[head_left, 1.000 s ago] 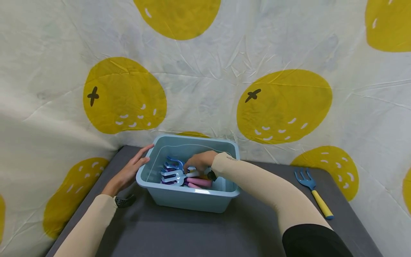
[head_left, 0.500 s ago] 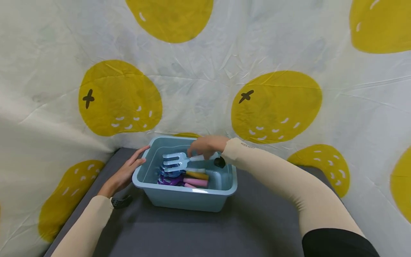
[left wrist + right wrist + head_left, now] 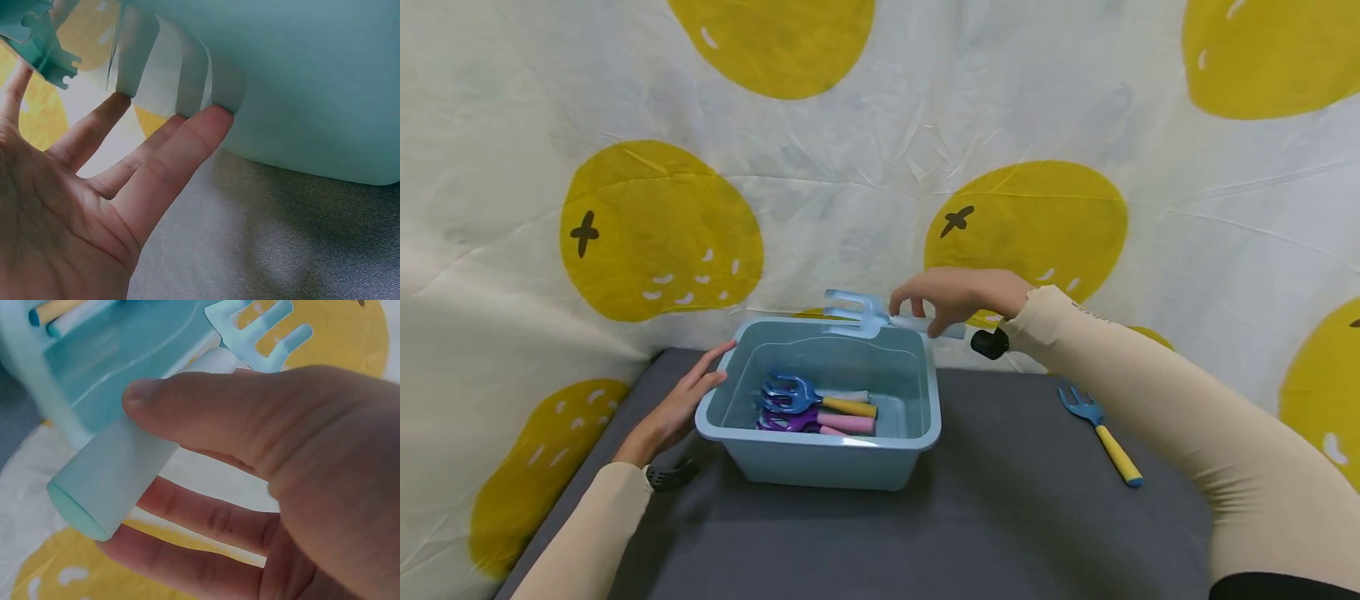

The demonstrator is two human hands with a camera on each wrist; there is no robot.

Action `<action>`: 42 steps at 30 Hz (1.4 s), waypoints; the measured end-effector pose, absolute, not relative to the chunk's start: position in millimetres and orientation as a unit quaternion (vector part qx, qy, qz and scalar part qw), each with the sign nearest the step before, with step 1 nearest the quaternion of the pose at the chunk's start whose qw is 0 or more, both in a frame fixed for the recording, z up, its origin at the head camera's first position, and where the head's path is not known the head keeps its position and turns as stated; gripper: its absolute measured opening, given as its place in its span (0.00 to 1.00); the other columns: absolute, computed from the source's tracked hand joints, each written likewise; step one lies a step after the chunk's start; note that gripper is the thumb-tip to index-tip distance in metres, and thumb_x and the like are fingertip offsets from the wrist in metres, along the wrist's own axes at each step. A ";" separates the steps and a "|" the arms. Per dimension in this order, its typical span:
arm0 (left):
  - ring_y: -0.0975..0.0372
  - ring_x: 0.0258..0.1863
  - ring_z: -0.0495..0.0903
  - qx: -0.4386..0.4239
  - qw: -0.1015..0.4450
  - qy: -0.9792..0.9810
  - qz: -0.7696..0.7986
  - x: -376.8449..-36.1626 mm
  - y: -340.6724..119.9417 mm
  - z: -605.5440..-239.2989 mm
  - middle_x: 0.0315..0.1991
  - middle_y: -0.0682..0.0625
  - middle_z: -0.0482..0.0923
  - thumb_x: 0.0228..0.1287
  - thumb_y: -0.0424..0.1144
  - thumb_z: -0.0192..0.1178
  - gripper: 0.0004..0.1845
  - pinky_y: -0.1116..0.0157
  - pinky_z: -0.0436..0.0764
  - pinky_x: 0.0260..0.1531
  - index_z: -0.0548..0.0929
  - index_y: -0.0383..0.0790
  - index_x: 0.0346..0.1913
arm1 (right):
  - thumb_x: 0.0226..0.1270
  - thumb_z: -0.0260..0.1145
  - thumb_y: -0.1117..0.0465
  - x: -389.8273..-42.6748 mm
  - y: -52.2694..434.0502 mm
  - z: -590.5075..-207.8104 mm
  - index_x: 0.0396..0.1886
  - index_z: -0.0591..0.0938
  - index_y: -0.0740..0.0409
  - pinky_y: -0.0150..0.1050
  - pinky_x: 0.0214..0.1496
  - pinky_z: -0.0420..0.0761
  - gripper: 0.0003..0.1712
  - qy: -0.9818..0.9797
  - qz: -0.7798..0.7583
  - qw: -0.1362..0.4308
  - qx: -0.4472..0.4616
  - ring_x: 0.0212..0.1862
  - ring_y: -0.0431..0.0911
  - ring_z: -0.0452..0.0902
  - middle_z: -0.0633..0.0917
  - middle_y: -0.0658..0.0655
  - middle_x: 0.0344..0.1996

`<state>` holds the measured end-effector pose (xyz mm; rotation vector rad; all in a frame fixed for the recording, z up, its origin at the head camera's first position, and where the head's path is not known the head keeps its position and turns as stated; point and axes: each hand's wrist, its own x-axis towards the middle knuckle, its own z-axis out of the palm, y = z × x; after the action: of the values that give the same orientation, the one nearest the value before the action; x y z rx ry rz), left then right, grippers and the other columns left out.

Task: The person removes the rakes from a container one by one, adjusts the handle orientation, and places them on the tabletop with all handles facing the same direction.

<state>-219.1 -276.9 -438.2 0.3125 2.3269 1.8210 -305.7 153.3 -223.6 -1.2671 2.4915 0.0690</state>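
Observation:
My right hand [image 3: 958, 296] grips a light blue hand fork by its pale handle [image 3: 119, 469], above the back right of a blue plastic basin [image 3: 820, 462]. The fork's tines [image 3: 853, 312] point left over the basin's back rim. In the right wrist view the thumb presses across the handle with the other fingers beneath. My left hand [image 3: 681, 408] rests against the basin's left side, and its straight fingertips touch the outer wall [image 3: 300, 94]. Inside the basin lie a blue fork with a yellow handle [image 3: 850, 407], purple forks with pink handles [image 3: 846, 423] and another pale handle.
A blue fork with a yellow handle [image 3: 1101, 433] lies on the dark grey table [image 3: 850, 542] at the right, under the right forearm. A white cloth [image 3: 850, 225] printed with yellow fruit hangs behind the table.
My right hand has lifted the light blue fork out of the basin, moving up and to the right. The left hand stays at the basin's left side.

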 end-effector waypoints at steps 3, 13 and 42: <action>0.40 0.72 0.57 0.111 0.082 0.780 0.610 -218.9 -277.2 -438.1 0.82 0.42 0.40 0.84 0.52 0.43 0.32 0.38 0.67 0.65 0.47 0.61 0.83 | 0.61 0.78 0.65 -304.9 177.1 -220.9 0.65 0.78 0.52 0.45 0.47 0.83 0.33 0.890 0.002 0.168 -0.425 0.46 0.52 0.78 0.83 0.56 0.49; 0.40 0.72 0.56 0.110 0.087 0.783 0.606 -216.8 -275.7 -435.8 0.82 0.41 0.38 0.84 0.52 0.42 0.32 0.40 0.68 0.64 0.46 0.61 0.84 | 0.64 0.75 0.65 -298.8 265.8 -240.5 0.70 0.74 0.53 0.46 0.31 0.86 0.35 0.918 -0.139 0.209 -0.307 0.33 0.50 0.83 0.81 0.62 0.53; 0.38 0.73 0.54 0.108 0.089 0.785 0.604 -218.3 -275.5 -435.7 0.83 0.41 0.36 0.84 0.53 0.41 0.32 0.35 0.64 0.65 0.46 0.65 0.83 | 0.67 0.74 0.62 -274.3 425.3 -431.7 0.70 0.70 0.68 0.54 0.32 0.87 0.35 0.880 -0.398 0.228 -0.124 0.33 0.54 0.84 0.79 0.66 0.47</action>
<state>-218.3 -275.5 -435.7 0.3202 2.3343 1.7971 -274.3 425.3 -431.7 -0.3408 2.4228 -1.0961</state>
